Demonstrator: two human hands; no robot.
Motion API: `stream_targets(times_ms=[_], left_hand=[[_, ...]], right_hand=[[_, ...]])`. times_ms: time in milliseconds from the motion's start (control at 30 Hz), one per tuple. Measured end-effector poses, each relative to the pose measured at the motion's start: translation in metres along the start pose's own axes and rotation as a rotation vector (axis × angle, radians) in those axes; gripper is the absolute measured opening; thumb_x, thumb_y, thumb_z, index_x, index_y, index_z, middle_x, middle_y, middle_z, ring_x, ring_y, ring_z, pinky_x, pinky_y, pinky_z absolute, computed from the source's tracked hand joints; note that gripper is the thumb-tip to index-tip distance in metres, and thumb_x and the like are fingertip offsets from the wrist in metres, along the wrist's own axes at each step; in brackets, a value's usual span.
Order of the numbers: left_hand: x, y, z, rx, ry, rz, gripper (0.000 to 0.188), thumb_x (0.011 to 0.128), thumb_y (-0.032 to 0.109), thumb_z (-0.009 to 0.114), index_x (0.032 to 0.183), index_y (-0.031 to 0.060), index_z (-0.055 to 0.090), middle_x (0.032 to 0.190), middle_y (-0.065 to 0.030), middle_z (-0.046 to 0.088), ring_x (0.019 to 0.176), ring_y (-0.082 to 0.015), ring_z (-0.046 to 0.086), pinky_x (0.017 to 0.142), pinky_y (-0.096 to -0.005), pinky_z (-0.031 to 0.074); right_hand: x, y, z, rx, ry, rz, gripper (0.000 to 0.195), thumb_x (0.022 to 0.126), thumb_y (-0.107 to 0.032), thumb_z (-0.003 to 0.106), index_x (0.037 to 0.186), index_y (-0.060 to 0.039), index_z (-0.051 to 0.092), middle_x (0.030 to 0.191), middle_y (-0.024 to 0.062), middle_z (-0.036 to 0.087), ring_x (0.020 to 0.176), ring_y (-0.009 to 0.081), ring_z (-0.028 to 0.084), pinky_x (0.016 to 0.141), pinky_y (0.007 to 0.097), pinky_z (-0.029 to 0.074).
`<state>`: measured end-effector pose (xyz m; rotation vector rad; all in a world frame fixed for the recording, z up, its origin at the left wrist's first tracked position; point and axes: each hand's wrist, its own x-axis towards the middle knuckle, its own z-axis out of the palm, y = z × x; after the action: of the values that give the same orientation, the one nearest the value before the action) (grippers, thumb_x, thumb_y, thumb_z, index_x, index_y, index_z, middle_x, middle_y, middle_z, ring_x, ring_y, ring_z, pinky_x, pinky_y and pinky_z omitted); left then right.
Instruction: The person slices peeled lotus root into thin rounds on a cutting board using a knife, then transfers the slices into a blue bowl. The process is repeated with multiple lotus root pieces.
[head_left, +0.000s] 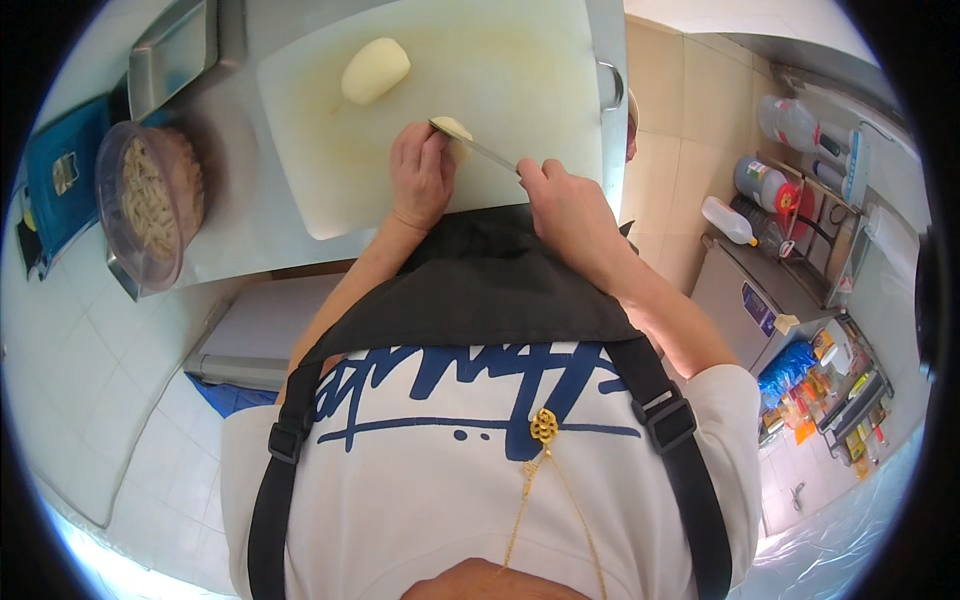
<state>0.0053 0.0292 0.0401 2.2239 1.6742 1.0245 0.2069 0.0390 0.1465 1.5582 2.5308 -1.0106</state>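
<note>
My left hand (422, 174) grips a pale peeled potato (454, 129) at the near part of a white cutting board (525, 82). In my right hand (566, 214) is a kitchen knife (491, 155), whose thin blade crosses the top of that potato, its tip close to my left fingertips. The knife's handle is hidden in my fist. A second peeled potato (376, 70) lies whole on the board, farther away and to the left, touched by neither hand.
On the metal table (225, 247) at the left stand a clear plastic tub (180, 217) of pale strips and a steel tray (210, 45). A metal handle (617, 86) sticks out beside the board's right edge. Bottles (765, 184) and shelves are at the far right.
</note>
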Motion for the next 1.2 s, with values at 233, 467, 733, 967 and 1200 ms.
stream_targets(times_ms=[233,467,733,967,1200], left_hand=[[0.01,0.009,0.006,0.128,0.091,-0.089,0.025,0.072,0.0,0.062,0.097,0.0021,0.055,0.102,-0.0115,0.056,0.091,-0.031,0.056,0.08,-0.041,0.045],[0.003,0.005,0.012,0.13,0.136,-0.096,0.022,0.072,0.002,0.061,0.093,0.0032,0.054,0.104,-0.0119,0.057,0.09,-0.0313,0.056,0.078,-0.0413,0.045],[0.0,0.005,0.017,0.132,0.14,-0.103,0.019,0.074,0.002,0.061,0.09,0.0054,0.053,0.106,-0.0111,0.057,0.091,-0.0326,0.056,0.077,-0.0405,0.046],[0.0,0.009,0.016,0.154,0.117,-0.132,0.018,0.074,0.003,0.061,0.091,0.0051,0.053,0.105,-0.0112,0.057,0.091,-0.0328,0.056,0.079,-0.0411,0.046],[-0.006,0.007,0.014,0.124,0.11,-0.099,0.022,0.075,0.001,0.062,0.095,0.0064,0.055,0.102,-0.0113,0.057,0.089,-0.0323,0.055,0.08,-0.0408,0.045]], right_hand=[[0.001,-0.023,0.008,-0.153,-0.062,0.074,0.033,0.068,0.004,0.064,0.092,-0.0022,0.042,0.078,0.016,0.055,0.062,0.0293,0.063,0.051,0.0336,0.051],[0.003,-0.02,-0.001,-0.154,-0.184,0.072,0.038,0.064,0.008,0.065,0.093,-0.0015,0.041,0.078,0.0164,0.054,0.065,0.0289,0.063,0.052,0.0321,0.051],[0.014,-0.015,-0.008,-0.043,-0.201,0.047,0.025,0.073,0.004,0.059,0.092,0.0028,0.043,0.076,0.0198,0.056,0.064,0.0316,0.064,0.055,0.0341,0.053],[0.012,-0.018,-0.006,-0.011,-0.199,0.069,0.02,0.076,0.002,0.056,0.092,0.0031,0.044,0.076,0.0212,0.057,0.064,0.0337,0.064,0.056,0.0353,0.053],[0.049,0.013,0.042,0.124,-0.038,-0.008,0.021,0.076,0.003,0.054,0.092,0.0021,0.042,0.079,0.0224,0.057,0.069,0.0403,0.06,0.058,0.0444,0.051]])
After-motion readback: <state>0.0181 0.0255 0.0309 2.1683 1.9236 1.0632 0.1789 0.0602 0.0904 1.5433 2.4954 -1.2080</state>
